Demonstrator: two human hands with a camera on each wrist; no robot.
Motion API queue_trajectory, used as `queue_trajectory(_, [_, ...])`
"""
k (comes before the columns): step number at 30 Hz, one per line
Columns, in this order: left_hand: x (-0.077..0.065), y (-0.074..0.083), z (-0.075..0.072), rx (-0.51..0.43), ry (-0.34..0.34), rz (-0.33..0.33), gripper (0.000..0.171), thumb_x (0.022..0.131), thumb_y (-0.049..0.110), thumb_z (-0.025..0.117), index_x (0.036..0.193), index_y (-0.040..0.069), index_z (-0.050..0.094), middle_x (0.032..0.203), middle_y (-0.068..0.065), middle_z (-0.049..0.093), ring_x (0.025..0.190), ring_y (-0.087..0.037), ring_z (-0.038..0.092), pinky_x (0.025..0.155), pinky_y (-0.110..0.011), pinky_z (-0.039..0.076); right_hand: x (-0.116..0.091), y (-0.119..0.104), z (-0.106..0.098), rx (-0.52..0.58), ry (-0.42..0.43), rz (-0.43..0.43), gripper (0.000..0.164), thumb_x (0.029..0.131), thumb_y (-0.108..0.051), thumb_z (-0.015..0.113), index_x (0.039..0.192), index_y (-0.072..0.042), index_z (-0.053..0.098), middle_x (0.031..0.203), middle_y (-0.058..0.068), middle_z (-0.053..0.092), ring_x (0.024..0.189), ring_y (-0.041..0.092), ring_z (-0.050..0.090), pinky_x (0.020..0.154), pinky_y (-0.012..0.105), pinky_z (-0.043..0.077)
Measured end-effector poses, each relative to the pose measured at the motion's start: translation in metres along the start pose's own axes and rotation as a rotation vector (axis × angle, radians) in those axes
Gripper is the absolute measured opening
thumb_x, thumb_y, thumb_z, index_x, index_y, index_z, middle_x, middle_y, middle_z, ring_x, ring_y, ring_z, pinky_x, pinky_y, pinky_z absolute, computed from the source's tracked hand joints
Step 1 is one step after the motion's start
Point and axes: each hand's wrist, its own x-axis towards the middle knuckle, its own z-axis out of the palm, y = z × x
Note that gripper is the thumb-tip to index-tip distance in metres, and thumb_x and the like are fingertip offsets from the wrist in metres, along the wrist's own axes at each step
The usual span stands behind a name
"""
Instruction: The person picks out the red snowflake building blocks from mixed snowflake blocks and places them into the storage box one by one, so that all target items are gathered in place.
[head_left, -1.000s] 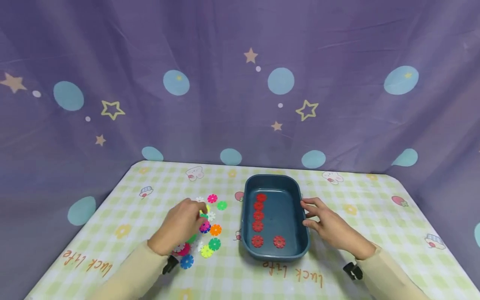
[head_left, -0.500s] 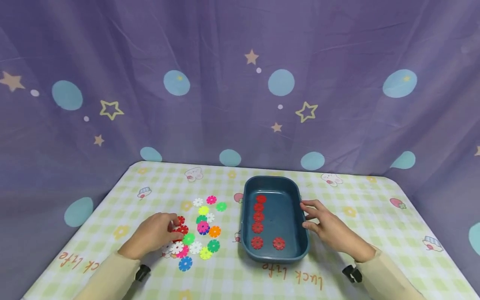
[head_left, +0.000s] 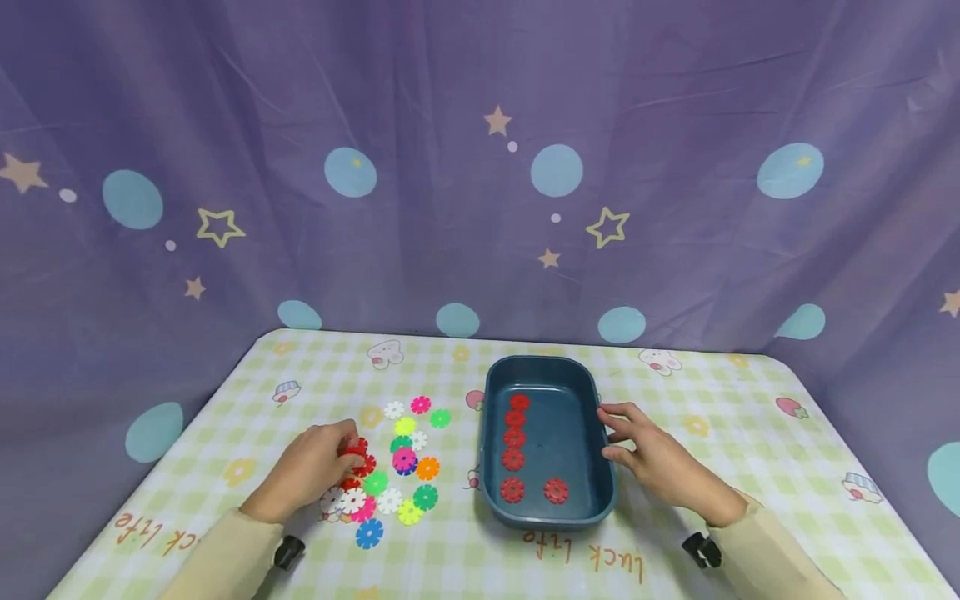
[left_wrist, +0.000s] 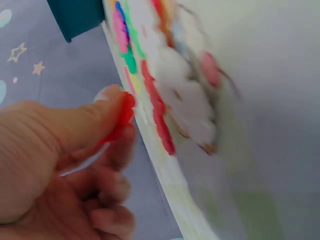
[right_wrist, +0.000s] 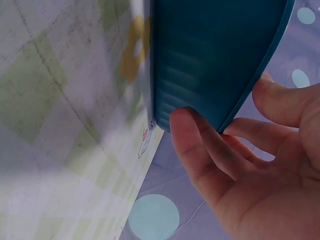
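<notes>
At the left side of the pile, my left hand (head_left: 300, 469) pinches a red plastic snowflake disc (left_wrist: 126, 111) between thumb and forefinger. Other red discs (head_left: 365, 463) lie beside these fingertips, partly covered by the hand. My right hand (head_left: 658, 460) touches the right side of a dark teal plastic tray (head_left: 549, 523), its thumb and fingers against the rim and outer wall. Inside the tray, several red snowflake discs (head_left: 513, 437) form a column along the left, and one more red disc (head_left: 556, 491) lies at the near right.
Loose snowflake discs in white, pink, yellow, blue, an orange one (head_left: 427, 468) and green ones (head_left: 425, 497) spread between my left hand and the tray, some overlapping. A checked tablecloth (head_left: 757, 467) covers the table; a purple curtain (head_left: 420, 258) hangs behind it.
My left hand has moved left and nearer, from the middle of the pile to the red discs, and now pinches one. My right hand stays at the tray's side.
</notes>
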Motion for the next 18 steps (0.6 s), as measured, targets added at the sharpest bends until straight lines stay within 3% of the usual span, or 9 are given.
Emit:
queue_trajectory(4, [0.004, 0.011, -0.004, -0.053, 0.09, 0.071, 0.021, 0.07, 0.022, 0.071, 0.079, 0.02, 0.052, 0.058, 0.007, 0.048, 0.044, -0.009, 0.042, 0.043, -0.025, 0.036, 0.0, 0.0, 0.0, 0.005, -0.002, 0.001, 0.052, 0.081, -0.014, 0.059, 0.126, 0.003, 0.04, 0.128, 0.008, 0.035, 0.091, 0.013, 0.055, 0.07, 0.032, 0.046])
queue_trajectory(8, [0.007, 0.026, -0.009, -0.077, 0.184, 0.225, 0.015, 0.072, 0.019, 0.069, 0.08, 0.023, 0.058, 0.065, 0.011, 0.049, 0.053, -0.006, 0.042, 0.048, -0.021, 0.039, 0.0, 0.0, 0.0, 0.005, 0.0, 0.006, 0.052, 0.081, -0.015, 0.059, 0.126, 0.003, 0.04, 0.128, 0.007, 0.034, 0.091, 0.013, 0.055, 0.071, 0.032, 0.045])
queue_trajectory(15, [0.005, 0.059, -0.015, -0.168, 0.136, 0.379, 0.017, 0.078, 0.01, 0.063, 0.088, 0.023, 0.062, 0.077, 0.014, 0.053, 0.064, -0.001, 0.046, 0.057, -0.017, 0.042, 0.0, -0.001, 0.0, 0.015, -0.002, 0.004, 0.052, 0.081, -0.015, 0.059, 0.126, 0.003, 0.039, 0.128, 0.007, 0.034, 0.091, 0.014, 0.055, 0.071, 0.031, 0.045])
queue_trajectory(18, [0.005, 0.072, -0.016, -0.181, 0.159, 0.457, 0.017, 0.077, 0.01, 0.064, 0.086, 0.024, 0.062, 0.078, 0.014, 0.054, 0.064, -0.001, 0.045, 0.056, -0.016, 0.041, 0.0, -0.001, 0.0, 0.016, 0.005, 0.002, 0.051, 0.081, -0.015, 0.059, 0.126, 0.003, 0.04, 0.128, 0.007, 0.035, 0.091, 0.014, 0.056, 0.071, 0.032, 0.045])
